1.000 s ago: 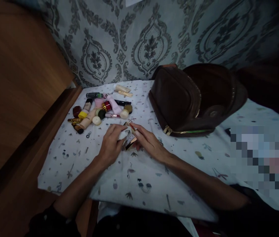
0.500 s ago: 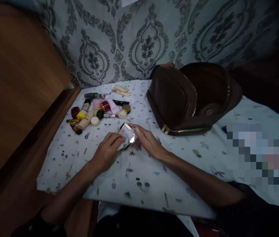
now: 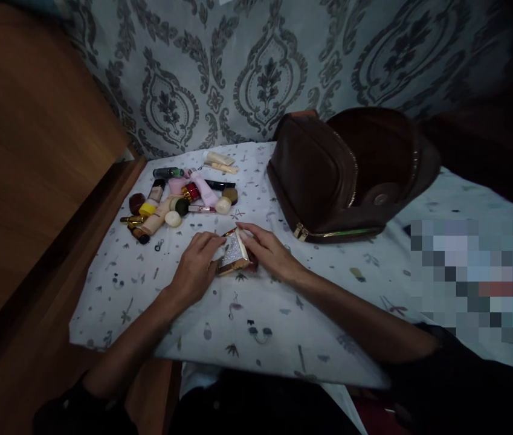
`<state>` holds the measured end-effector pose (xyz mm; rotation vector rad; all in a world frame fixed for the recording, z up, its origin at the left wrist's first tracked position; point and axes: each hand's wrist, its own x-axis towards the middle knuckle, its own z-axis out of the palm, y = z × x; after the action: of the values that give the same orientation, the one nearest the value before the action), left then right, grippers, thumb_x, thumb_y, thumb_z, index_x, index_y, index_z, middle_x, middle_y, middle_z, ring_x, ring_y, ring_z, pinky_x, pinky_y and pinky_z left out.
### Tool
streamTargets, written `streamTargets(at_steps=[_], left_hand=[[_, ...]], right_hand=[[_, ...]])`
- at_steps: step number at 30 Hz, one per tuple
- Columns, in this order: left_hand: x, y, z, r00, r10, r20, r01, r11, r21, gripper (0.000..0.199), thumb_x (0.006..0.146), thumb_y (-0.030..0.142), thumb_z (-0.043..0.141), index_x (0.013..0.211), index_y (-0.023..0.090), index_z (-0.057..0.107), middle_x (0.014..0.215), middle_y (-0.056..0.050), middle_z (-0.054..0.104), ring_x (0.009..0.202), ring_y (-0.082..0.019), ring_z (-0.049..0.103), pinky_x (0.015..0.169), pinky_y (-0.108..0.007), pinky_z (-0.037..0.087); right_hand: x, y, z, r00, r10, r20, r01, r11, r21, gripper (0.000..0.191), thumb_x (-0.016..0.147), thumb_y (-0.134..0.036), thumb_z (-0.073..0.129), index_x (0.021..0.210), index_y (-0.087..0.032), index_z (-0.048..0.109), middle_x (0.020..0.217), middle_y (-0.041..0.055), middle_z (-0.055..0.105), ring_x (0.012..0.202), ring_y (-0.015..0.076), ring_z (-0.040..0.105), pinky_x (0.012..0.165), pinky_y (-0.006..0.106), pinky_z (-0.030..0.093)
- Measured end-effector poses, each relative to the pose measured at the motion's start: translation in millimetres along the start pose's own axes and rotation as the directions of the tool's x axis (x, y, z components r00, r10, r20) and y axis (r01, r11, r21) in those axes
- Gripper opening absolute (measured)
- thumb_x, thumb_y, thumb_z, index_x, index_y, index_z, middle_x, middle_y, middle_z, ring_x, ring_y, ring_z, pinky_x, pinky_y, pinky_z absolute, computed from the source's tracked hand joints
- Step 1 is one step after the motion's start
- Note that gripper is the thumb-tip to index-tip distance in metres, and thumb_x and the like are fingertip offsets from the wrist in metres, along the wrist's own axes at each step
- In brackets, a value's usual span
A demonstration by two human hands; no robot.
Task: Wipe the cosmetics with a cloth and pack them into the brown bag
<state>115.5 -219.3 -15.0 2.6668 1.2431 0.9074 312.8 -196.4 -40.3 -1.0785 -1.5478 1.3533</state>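
Between my hands is a small box-like case with a glittery silver top and shiny gold edges; its exact kind I cannot make out. My left hand grips its left side, thumb along the top. On the right side my right hand holds it, fingers wrapped behind and thumb near the upper edge. The case is tilted just above the patterned white cloth. Beyond my left hand lies a group of cosmetics, among them a pink tube, a jar with a white lid and a bottle with a yellow cap.
A brown bag with its top open and gold zips stands at the back right. Two cream tubes lie near the patterned curtain. Wooden furniture borders the left side. A blurred-out patch covers the far right.
The glittery case has turned and tilted in my hands, so its gold front edge shows more. Both hands stay on it. The whole view has shifted slightly.
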Motion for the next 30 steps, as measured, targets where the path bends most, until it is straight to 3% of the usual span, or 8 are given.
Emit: streamTargets(at_steps=[6, 9, 13, 17, 23, 27, 30], left_hand=[[5.5, 33.2, 1.6, 0.98, 0.2, -0.021, -0.2, 0.98, -0.017, 0.038, 0.085, -0.004, 0.044, 0.116, 0.013, 0.058, 0.111, -0.012, 0.063, 0.106, -0.024, 0.057, 0.09, -0.04, 0.056], [1.5, 42.8, 0.0, 0.929, 0.369, 0.031, -0.37, 0.924, 0.097, 0.026, 0.093, 0.004, 0.044, 0.115, 0.007, 0.058, 0.109, -0.015, 0.064, 0.107, -0.025, 0.057, 0.092, -0.041, 0.056], [-6.0, 40.4, -5.5, 0.87, 0.484, 0.095, -0.493, 0.844, 0.214, 0.02, 0.096, 0.011, 0.047, 0.109, 0.005, 0.061, 0.109, -0.015, 0.067, 0.109, -0.026, 0.059, 0.092, -0.04, 0.058], [-13.4, 28.3, -11.8, 0.862, 0.498, 0.097, -0.506, 0.828, 0.242, 0.017, 0.095, 0.011, 0.05, 0.108, 0.006, 0.061, 0.112, -0.015, 0.067, 0.111, -0.028, 0.06, 0.089, -0.04, 0.06], [-21.4, 14.8, -17.2, 0.89, 0.456, 0.015, -0.447, 0.865, 0.229, 0.021, 0.097, 0.011, 0.048, 0.114, 0.011, 0.06, 0.115, -0.016, 0.065, 0.118, -0.027, 0.057, 0.087, -0.043, 0.061], [-15.4, 22.1, -12.4, 0.872, 0.482, -0.081, -0.435, 0.84, 0.325, 0.021, 0.094, 0.007, 0.051, 0.112, 0.005, 0.062, 0.113, -0.019, 0.062, 0.117, -0.028, 0.055, 0.089, -0.043, 0.06], [-6.5, 32.1, -5.4, 0.842, 0.526, -0.118, -0.454, 0.81, 0.37, 0.02, 0.092, 0.007, 0.054, 0.11, 0.004, 0.062, 0.111, -0.018, 0.063, 0.113, -0.028, 0.057, 0.089, -0.043, 0.06]], right_hand=[[4.4, -2.0, -2.5, 0.999, 0.034, 0.034, -0.035, 0.999, 0.016, 0.044, 0.09, -0.053, 0.052, 0.115, -0.018, 0.06, 0.06, -0.0033, 0.059, 0.046, 0.0125, 0.054, 0.043, 0.024, 0.045], [5.4, -0.6, -3.3, 1.0, 0.001, 0.024, -0.001, 1.0, 0.026, 0.04, 0.084, -0.051, 0.06, 0.106, -0.018, 0.06, 0.067, -0.0025, 0.061, 0.054, 0.0117, 0.056, 0.046, 0.021, 0.043], [4.9, -0.6, -0.4, 0.996, 0.076, 0.047, -0.081, 0.988, 0.133, 0.042, 0.078, -0.053, 0.064, 0.101, -0.019, 0.057, 0.055, -0.0067, 0.054, 0.044, 0.01, 0.049, 0.039, 0.02, 0.037], [4.5, -4.0, 2.5, 0.993, 0.112, 0.024, -0.115, 0.963, 0.244, 0.039, 0.077, -0.053, 0.064, 0.095, -0.02, 0.056, 0.051, -0.0062, 0.056, 0.039, 0.0115, 0.05, 0.035, 0.021, 0.039], [3.8, -12.3, 1.2, 0.977, 0.208, -0.043, -0.174, 0.901, 0.398, 0.031, 0.077, -0.047, 0.068, 0.087, -0.021, 0.054, 0.049, -0.0063, 0.055, 0.035, 0.0121, 0.052, 0.031, 0.02, 0.034], [0.7, -18.5, 2.7, 0.958, 0.283, -0.032, -0.223, 0.815, 0.535, 0.034, 0.073, -0.045, 0.074, 0.076, -0.02, 0.05, 0.05, -0.0063, 0.055, 0.036, 0.0085, 0.05, 0.032, 0.017, 0.029], [-1.7, -19.6, 4.6, 0.951, 0.31, 0.009, -0.249, 0.744, 0.62, 0.04, 0.07, -0.045, 0.078, 0.07, -0.019, 0.048, 0.052, -0.0067, 0.053, 0.04, 0.0056, 0.049, 0.036, 0.015, 0.033]])
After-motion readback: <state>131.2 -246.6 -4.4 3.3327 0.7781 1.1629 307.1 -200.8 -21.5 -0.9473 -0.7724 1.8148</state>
